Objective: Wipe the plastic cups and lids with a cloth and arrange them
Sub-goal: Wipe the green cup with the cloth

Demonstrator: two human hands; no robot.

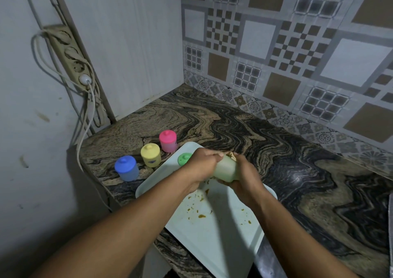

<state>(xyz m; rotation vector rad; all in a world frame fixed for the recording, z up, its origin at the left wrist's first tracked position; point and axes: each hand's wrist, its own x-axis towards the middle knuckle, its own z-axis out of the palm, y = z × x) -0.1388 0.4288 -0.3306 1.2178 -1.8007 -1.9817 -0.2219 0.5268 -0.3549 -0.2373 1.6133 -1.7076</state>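
head view: left hand (201, 164), right hand (246, 178), fingers (213, 156) curled round smooth pale-green cup (226, 169) over smeared tray (214, 237)

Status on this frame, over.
Left grip and right grip both holding green cup. Cloth at its far end. Green lid on tray. Three lidded cups stand left.

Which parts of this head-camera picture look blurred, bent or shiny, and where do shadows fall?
Head view: left hand, right hand and pale green cup slightly motion-blurred; wide-angle lens bows the power strip and tiled wall; soft sheen on the marbled countertop at right; dark shadow on the left wall.
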